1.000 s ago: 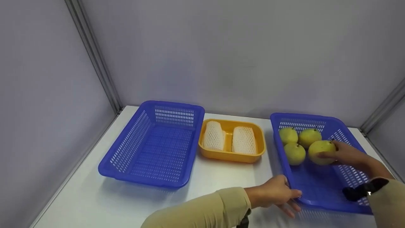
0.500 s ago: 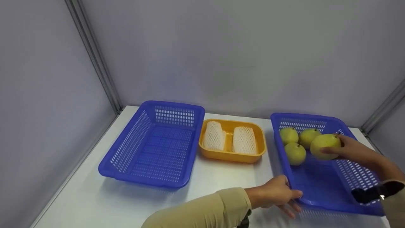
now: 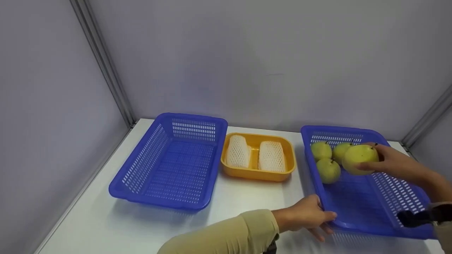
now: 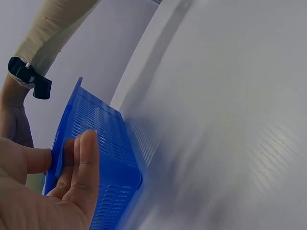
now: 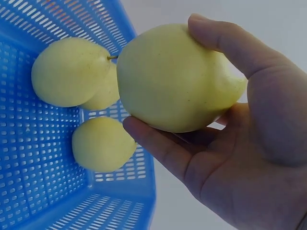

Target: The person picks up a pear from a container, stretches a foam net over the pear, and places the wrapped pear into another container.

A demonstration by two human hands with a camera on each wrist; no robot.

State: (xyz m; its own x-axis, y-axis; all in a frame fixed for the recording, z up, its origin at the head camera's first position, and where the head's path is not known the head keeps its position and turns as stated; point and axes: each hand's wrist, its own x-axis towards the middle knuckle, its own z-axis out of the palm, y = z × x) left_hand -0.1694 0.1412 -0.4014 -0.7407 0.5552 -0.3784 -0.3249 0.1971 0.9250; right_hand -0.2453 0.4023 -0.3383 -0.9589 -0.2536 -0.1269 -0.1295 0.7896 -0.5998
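In the head view my right hand (image 3: pixel 392 162) grips a yellow-green pear (image 3: pixel 358 160) above the floor of the right blue basket (image 3: pixel 348 204). The right wrist view shows thumb and fingers round this pear (image 5: pixel 168 79), its stem end pointing toward the basket. Three other pears lie at the far left of that basket: a back-left pear (image 3: pixel 320 151), a front pear (image 3: pixel 328 171) and a partly hidden back pear (image 3: pixel 340 151). My left hand (image 3: pixel 309 215) holds the basket's near left corner. In the left wrist view the thumb and fingers pinch the blue rim (image 4: pixel 58 153).
A second blue basket (image 3: pixel 176 169) stands at the left with nothing in it. Between the baskets sits a yellow tub (image 3: pixel 257 174) with two stacks of white foam net sleeves (image 3: pixel 272 157). Grey panels (image 3: pixel 247 63) close off the back and sides of the white table (image 3: pixel 243 197).
The right hand has raised the pear off the basket floor, shifting slightly right and then back left. The left hand keeps its hold on the basket rim.
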